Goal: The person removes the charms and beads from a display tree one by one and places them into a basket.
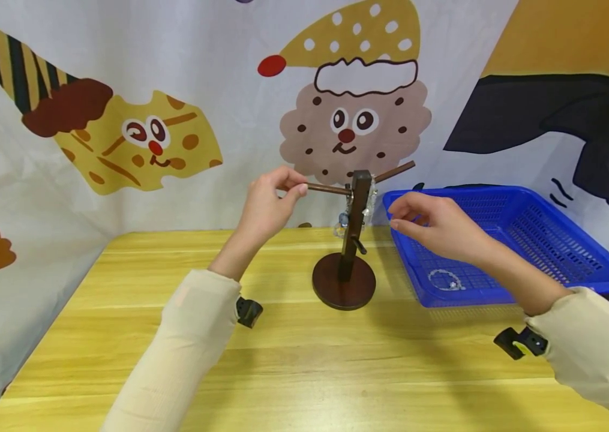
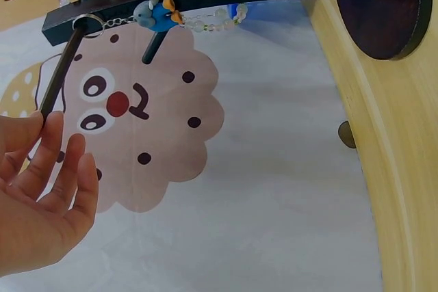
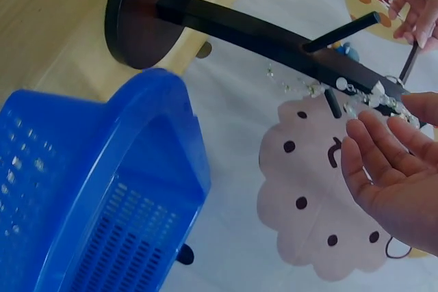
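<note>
A dark brown wooden stand (image 1: 355,222) with a round base stands upright on the table, pegs sticking out from its post. My left hand (image 1: 270,201) pinches the free end of the upper left peg (image 2: 60,73) between thumb and index finger. From that peg, close to the post, hangs a keychain with a blue figure (image 2: 154,15) and clear beads. A second beaded chain (image 1: 371,201) with white and clear pieces hangs on the upper right peg (image 1: 396,171). My right hand (image 1: 439,225), apart from the stand on its right, has loosely bent fingers and nothing visible in them.
A blue plastic basket (image 1: 579,240) sits at the right of the table, under my right hand. In its near left part lies a clear beaded bracelet (image 1: 447,281). Behind the wooden table (image 1: 304,372) hangs a white cloth (image 1: 228,66) printed with cartoon biscuits.
</note>
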The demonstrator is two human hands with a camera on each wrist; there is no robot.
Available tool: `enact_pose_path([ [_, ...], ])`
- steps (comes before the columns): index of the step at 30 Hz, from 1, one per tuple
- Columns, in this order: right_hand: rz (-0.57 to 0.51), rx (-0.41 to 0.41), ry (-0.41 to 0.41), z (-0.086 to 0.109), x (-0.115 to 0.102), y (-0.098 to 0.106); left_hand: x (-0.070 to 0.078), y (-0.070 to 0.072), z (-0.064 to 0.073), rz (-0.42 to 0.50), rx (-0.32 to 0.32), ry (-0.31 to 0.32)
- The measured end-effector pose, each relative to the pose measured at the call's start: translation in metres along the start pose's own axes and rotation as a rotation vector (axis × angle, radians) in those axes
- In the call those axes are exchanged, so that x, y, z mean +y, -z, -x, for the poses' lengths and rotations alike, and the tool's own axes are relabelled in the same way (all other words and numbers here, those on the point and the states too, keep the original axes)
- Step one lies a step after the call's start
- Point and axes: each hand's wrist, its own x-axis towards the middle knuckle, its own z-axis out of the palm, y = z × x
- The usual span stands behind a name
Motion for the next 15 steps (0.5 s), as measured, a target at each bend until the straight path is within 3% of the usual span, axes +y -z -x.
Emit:
enact_pose_path([
  [15, -0.027, 0.052, -0.047, -0.022, -0.005, -0.015, -0.001, 0.000, 0.000, 0.009, -0.006, 0.006],
])
